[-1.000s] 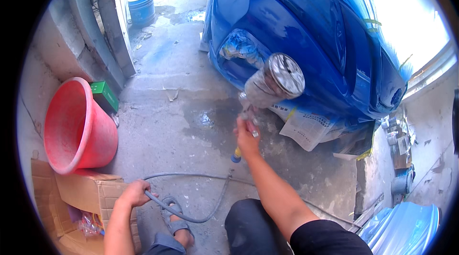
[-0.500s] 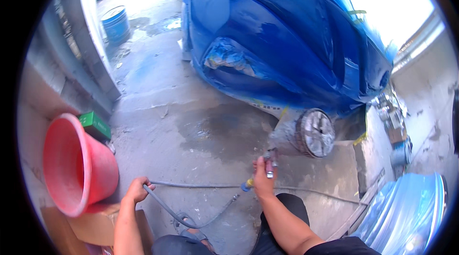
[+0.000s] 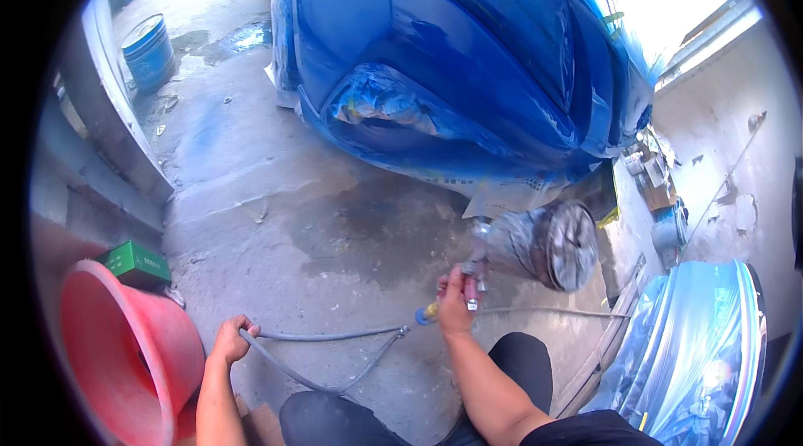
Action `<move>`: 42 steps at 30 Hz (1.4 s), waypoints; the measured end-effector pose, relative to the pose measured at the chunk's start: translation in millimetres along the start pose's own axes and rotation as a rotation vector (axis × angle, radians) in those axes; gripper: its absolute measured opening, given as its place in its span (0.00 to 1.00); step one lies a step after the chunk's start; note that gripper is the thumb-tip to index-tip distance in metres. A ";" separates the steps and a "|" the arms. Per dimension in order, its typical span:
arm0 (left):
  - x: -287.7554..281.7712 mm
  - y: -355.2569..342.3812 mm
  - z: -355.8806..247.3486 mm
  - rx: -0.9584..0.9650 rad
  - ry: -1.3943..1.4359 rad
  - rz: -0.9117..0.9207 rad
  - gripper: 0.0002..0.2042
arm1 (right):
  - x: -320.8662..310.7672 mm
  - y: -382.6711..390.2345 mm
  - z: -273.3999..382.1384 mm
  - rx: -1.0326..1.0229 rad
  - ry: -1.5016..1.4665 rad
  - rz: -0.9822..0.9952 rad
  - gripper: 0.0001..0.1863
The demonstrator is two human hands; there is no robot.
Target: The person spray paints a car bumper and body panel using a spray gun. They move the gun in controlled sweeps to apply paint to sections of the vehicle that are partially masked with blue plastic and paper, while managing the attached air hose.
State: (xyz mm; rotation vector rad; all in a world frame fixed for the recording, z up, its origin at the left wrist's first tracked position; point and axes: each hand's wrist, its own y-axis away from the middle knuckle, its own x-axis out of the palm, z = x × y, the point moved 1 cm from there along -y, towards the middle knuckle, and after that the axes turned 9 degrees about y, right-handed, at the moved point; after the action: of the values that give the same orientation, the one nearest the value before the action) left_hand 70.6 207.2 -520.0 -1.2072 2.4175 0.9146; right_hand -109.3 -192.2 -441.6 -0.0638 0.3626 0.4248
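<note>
My right hand [image 3: 454, 305] is closed round the handle of a paint spray gun [image 3: 477, 266]. A large, paint-stained cup [image 3: 571, 245] with a crinkled, plastic-like surface sits on the gun's right side, lying tilted and slightly blurred. Below my fist, a blue and yellow coupling [image 3: 427, 313] joins the gun to a grey air hose [image 3: 322, 335]. Down at the left, my left hand [image 3: 232, 339] grips a bend of that hose, which loops between my hands. Ahead stands a glossy blue car body [image 3: 468, 69], its lamp area [image 3: 381, 99] covered with crumpled, paint-stained film.
At the left are a red plastic tub [image 3: 180, 346] and a green box [image 3: 135, 265]. A blue drum [image 3: 149, 53] stands farther back. Film-wrapped blue material [image 3: 686, 354] lies at the lower right, near a wall [image 3: 736, 145] with cans and clutter [image 3: 657, 182] along its foot.
The view has shifted, so the car sits farther left and the tub lower. The spray gun has risen a little and its cup has swung right. Both hands keep their grips.
</note>
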 end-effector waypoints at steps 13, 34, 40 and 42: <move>29.5 -19.8 -67.2 0.209 -0.377 0.197 0.13 | 46.2 -10.5 -30.0 -0.760 0.460 0.082 0.32; 102.2 20.9 -143.3 0.491 -0.445 0.247 0.06 | -54.9 20.9 -42.0 -0.629 0.697 0.068 0.15; 110.4 39.8 -153.8 0.451 -0.416 0.206 0.10 | -39.4 1.7 -16.5 -0.299 0.156 0.276 0.13; 112.4 48.1 -154.5 0.440 -0.416 0.194 0.10 | -39.6 -5.7 -3.2 -0.256 -0.008 0.264 0.12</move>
State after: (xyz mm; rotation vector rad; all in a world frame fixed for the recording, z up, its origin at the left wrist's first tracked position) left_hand -32.1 59.2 -440.2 -0.5697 2.2479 0.5633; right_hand -141.6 -213.3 -430.5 -0.2650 0.3077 0.7312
